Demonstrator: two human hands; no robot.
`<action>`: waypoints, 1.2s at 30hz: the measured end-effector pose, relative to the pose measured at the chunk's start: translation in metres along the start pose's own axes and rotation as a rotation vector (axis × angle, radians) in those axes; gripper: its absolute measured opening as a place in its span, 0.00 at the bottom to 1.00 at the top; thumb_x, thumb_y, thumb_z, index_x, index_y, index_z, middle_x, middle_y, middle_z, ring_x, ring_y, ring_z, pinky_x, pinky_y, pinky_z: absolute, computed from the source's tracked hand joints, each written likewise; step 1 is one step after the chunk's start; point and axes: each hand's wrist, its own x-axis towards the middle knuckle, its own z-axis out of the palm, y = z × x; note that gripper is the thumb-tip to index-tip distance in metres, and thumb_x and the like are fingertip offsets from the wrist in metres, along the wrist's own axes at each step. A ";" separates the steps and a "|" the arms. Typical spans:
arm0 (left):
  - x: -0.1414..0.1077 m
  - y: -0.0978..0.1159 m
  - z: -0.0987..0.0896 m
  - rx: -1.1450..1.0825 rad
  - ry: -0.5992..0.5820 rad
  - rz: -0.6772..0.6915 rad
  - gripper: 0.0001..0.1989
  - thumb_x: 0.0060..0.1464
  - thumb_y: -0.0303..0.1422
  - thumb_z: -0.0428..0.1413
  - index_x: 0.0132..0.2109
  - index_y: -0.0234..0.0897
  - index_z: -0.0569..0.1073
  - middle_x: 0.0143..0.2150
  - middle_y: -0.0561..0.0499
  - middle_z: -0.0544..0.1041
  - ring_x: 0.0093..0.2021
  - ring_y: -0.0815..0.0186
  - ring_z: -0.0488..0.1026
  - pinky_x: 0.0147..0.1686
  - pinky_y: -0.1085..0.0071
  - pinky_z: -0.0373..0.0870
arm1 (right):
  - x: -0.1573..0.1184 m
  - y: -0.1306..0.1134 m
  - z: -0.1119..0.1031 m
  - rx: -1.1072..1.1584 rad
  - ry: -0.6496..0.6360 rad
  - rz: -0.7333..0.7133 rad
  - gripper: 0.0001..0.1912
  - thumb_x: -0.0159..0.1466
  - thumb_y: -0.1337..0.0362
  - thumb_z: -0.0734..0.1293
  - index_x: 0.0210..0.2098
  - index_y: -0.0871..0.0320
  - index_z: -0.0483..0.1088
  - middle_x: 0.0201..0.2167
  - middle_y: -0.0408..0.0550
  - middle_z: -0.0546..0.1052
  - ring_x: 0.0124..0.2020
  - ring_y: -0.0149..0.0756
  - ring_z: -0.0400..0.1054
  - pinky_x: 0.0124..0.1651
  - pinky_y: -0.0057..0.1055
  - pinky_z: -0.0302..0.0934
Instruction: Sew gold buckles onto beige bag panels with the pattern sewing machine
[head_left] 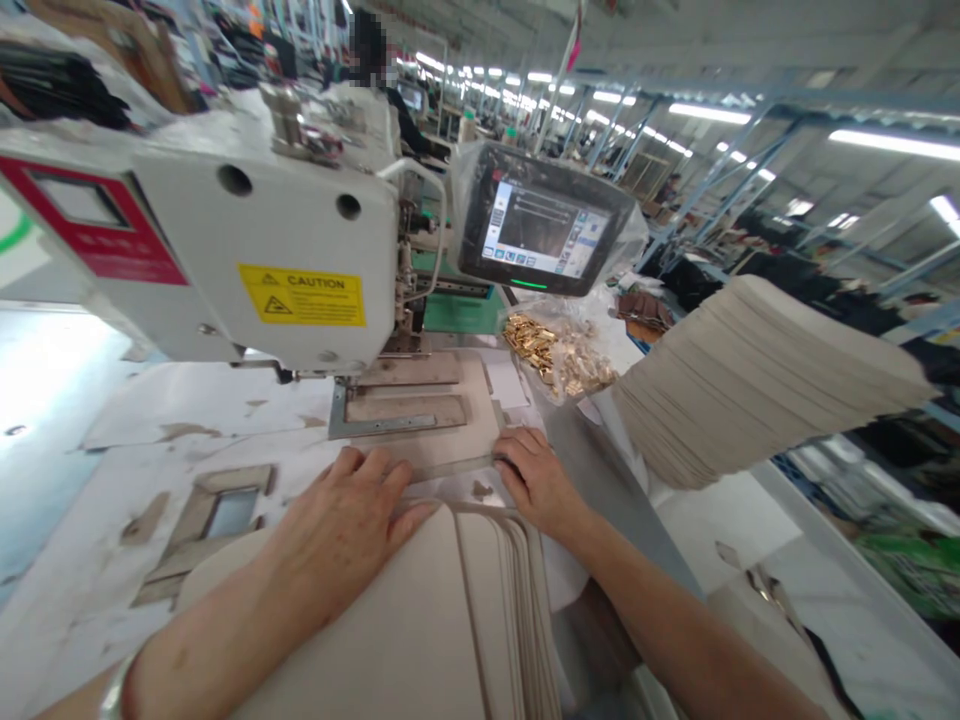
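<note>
A flat beige panel (pixel 427 452) lies under the head of a sewing machine (pixel 315 230), with a metal clamp frame (pixel 397 425) on top of it. My left hand (pixel 341 525) rests palm down, fingers stretched to the panel's near left edge. Its thumb touches a stack of beige panels (pixel 390 640) close to me. At the near right corner of the clamped panel, my right hand (pixel 544 485) has curled fingers and thumb closed on the edge.
A tall beige stack (pixel 757 380) leans at the right. Gold metal pieces (pixel 551 350) fill a plastic bag below the control screen (pixel 544 220). A cardboard-like frame (pixel 210 525) lies at left; scissors (pixel 780 600) lie at lower right. Another person (pixel 375 95) is behind the machine.
</note>
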 end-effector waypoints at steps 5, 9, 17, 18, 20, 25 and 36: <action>0.000 -0.001 0.001 0.016 -0.023 0.013 0.19 0.64 0.45 0.46 0.44 0.39 0.75 0.43 0.44 0.74 0.45 0.52 0.66 0.46 0.55 0.65 | -0.001 0.002 0.001 0.052 0.045 -0.009 0.07 0.67 0.70 0.61 0.43 0.57 0.66 0.41 0.53 0.73 0.46 0.44 0.64 0.51 0.44 0.59; 0.001 -0.001 0.002 0.013 -0.038 -0.002 0.19 0.64 0.45 0.45 0.44 0.39 0.75 0.43 0.43 0.73 0.46 0.51 0.66 0.46 0.54 0.65 | -0.002 0.004 0.001 0.038 0.045 -0.024 0.13 0.67 0.70 0.60 0.50 0.58 0.67 0.46 0.55 0.73 0.49 0.45 0.63 0.52 0.45 0.59; 0.000 0.000 0.002 0.023 -0.042 0.007 0.19 0.64 0.45 0.45 0.43 0.38 0.75 0.43 0.42 0.73 0.45 0.50 0.67 0.46 0.52 0.66 | -0.003 0.004 -0.001 0.134 0.066 -0.017 0.10 0.64 0.71 0.63 0.43 0.56 0.71 0.41 0.52 0.76 0.46 0.42 0.67 0.51 0.44 0.60; 0.000 0.000 0.003 0.019 -0.024 0.006 0.19 0.64 0.45 0.45 0.43 0.38 0.75 0.42 0.42 0.73 0.45 0.50 0.67 0.46 0.51 0.66 | -0.004 0.004 -0.001 0.150 0.077 -0.013 0.10 0.63 0.71 0.63 0.42 0.56 0.71 0.41 0.51 0.76 0.46 0.42 0.68 0.51 0.43 0.61; -0.001 -0.001 0.005 0.010 0.007 0.004 0.19 0.63 0.45 0.46 0.43 0.38 0.75 0.42 0.42 0.73 0.46 0.49 0.67 0.47 0.51 0.66 | -0.005 0.006 0.000 0.174 0.111 0.002 0.10 0.63 0.71 0.63 0.43 0.56 0.71 0.40 0.50 0.77 0.45 0.41 0.69 0.50 0.41 0.62; 0.000 -0.002 0.005 -0.007 -0.014 0.002 0.19 0.64 0.45 0.45 0.43 0.38 0.75 0.42 0.42 0.73 0.46 0.51 0.68 0.48 0.51 0.67 | 0.023 0.049 -0.010 0.063 0.191 0.162 0.12 0.64 0.70 0.60 0.42 0.57 0.73 0.41 0.51 0.78 0.44 0.39 0.72 0.48 0.36 0.66; 0.002 -0.009 -0.020 -0.106 -0.180 -0.037 0.18 0.63 0.44 0.48 0.45 0.36 0.75 0.46 0.43 0.75 0.50 0.54 0.70 0.53 0.53 0.68 | 0.128 0.130 -0.037 -0.479 -0.139 0.415 0.27 0.63 0.73 0.60 0.61 0.59 0.66 0.58 0.60 0.70 0.54 0.47 0.67 0.58 0.40 0.59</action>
